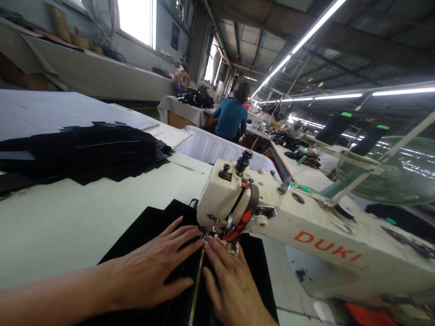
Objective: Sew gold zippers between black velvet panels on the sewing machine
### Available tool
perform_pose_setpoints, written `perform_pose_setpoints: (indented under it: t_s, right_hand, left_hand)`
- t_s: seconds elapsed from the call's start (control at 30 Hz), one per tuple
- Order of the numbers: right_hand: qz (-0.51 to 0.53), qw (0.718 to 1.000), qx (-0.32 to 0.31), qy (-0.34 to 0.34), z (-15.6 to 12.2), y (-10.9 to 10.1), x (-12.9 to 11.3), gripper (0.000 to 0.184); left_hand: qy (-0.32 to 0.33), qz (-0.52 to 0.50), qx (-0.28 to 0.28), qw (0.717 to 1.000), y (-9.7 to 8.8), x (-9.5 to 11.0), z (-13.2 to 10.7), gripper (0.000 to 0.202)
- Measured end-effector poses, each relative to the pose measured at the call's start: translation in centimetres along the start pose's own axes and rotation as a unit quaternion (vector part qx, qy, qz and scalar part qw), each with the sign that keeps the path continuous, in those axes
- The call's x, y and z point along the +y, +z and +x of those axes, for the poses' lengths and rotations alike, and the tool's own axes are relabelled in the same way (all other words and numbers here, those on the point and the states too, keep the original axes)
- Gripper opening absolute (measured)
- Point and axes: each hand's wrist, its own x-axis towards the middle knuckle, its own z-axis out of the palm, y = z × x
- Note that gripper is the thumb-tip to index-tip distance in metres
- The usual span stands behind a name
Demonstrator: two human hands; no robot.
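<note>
Black fabric [149,235] lies flat under the head of a white sewing machine [220,194]. Down its middle runs a thin gold strip [196,294], which leads up to the presser foot. My left hand [159,258] rests on the cloth left of the strip, its fingers stretched out and their tips close to the needle area. On the other side my right hand [231,280] presses flat on the cloth, fingertips beside the strip just in front of the foot. The needle itself is too small to make out.
A pile of dark cut pieces [84,149] lies on the table at left. Behind the machine stands a white plastic bin [197,145]. A person in a blue top [231,117] sits beyond it. To the right is a green fan [404,172], near the thread stand [360,160].
</note>
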Motion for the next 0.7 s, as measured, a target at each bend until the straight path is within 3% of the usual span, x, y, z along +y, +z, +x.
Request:
perform_pose_setpoints:
  t_s: [0.17, 0.27, 0.37, 0.47, 0.5, 0.57, 0.7]
  right_hand:
    - [0.006, 0.999, -0.042, 0.027, 0.2, 0.1, -0.1, 0.043]
    - [0.019, 0.996, -0.07, 0.05, 0.3, -1.0, -0.7, 0.042]
    - [0.047, 0.991, -0.096, 0.077, -1.0, -2.6, -2.2, 0.04]
    - [0.088, 0.989, -0.087, 0.083, -3.8, -3.5, -4.8, 0.052]
    - [0.099, 0.989, -0.077, 0.08, -4.8, -3.5, -5.7, 0.059]
    - [0.111, 0.99, -0.055, 0.073, -6.2, -3.2, -7.1, 0.066]
    - [0.107, 0.992, -0.04, 0.062, -6.6, -3.0, -7.9, 0.046]
  left_hand:
    - [-0.004, -0.003, -0.028, 1.0, -0.1, -0.6, 0.9, 0.066]
    - [-0.018, 0.009, -0.052, 0.998, -0.5, 0.2, 0.4, 0.058]
    - [-0.033, 0.016, -0.078, 0.996, -1.0, 2.9, -2.3, 0.067]
    - [-0.028, 0.015, -0.076, 0.997, -1.2, 6.3, -6.2, 0.105]
    - [-0.023, 0.019, -0.062, 0.998, -1.1, 7.1, -7.2, 0.107]
    - [-0.015, 0.022, -0.031, 0.999, -0.8, 8.0, -8.6, 0.092]
    - [-0.034, -0.02, -0.039, 0.998, -1.1, 7.6, -8.9, 0.056]
